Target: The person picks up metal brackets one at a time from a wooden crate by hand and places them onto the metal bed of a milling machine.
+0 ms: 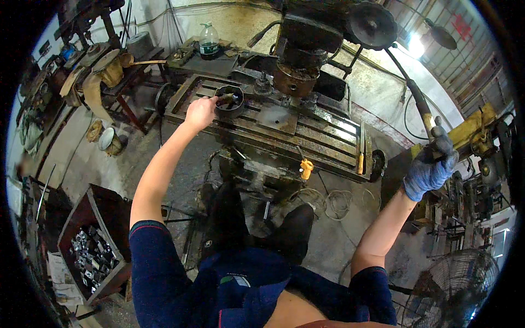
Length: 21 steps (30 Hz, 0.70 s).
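My bare left hand (202, 112) is closed on what looks like a small brush (225, 99), dipped into a round black bowl (236, 111) on the slotted machine table (328, 148). The fingers partly hide its handle. Far to the right, my right hand (432, 167), in a blue-grey glove, grips the lower end of a long lever (418, 101) that runs down from the machine head (309, 35). Under the head's spindle (295, 79), a flat metal plate (277, 120) with a small hole lies on the table.
A yellow-handled tool (361, 162) lies at the table's right end; a yellow object (306, 168) hangs at its front edge. Behind stands a clear bottle of dark liquid (208, 42). A bin of metal parts (95, 257) stands lower left, a fan (451, 290) lower right.
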{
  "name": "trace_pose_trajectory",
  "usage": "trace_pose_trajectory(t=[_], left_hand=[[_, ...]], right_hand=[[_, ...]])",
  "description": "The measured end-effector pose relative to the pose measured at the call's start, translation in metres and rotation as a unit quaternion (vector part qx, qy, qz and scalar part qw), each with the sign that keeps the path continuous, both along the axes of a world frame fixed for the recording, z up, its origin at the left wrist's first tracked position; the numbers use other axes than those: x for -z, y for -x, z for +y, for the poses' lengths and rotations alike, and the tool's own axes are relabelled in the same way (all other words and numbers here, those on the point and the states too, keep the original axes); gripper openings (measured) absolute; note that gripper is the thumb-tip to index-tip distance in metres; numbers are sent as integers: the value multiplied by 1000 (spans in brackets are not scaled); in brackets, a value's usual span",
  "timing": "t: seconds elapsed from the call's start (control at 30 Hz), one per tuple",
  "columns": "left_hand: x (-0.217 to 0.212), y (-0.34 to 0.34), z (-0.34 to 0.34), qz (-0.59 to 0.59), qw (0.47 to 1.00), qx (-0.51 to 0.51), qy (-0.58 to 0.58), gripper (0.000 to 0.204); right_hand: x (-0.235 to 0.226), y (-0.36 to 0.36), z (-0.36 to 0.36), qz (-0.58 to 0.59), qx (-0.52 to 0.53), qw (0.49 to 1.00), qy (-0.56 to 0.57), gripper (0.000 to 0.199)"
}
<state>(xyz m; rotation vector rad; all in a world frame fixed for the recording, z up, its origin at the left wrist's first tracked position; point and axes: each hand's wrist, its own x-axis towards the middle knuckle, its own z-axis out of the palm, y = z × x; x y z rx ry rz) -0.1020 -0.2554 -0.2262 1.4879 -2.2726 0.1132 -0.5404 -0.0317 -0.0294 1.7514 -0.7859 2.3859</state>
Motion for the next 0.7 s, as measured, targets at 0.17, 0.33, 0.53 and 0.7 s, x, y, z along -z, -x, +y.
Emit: trace_pose_trajectory(t=[0.17, 0.33, 0.53, 0.7], left_hand=[[-3, 7, -8, 28, 999, 18, 1, 23], [14, 12, -22, -39, 999, 10, -34, 17], [-7, 8, -22, -16, 1000, 1, -16, 21], [-21, -14, 18, 32, 999, 0, -23, 23]], right_hand=[[-1, 3, 0, -13, -12, 1000, -6, 35], [-7, -9, -2, -38, 10, 999, -11, 37], [-7, -10, -2, -54, 7, 998, -11, 39], [-5, 2, -1, -39, -19, 999, -6, 39]])
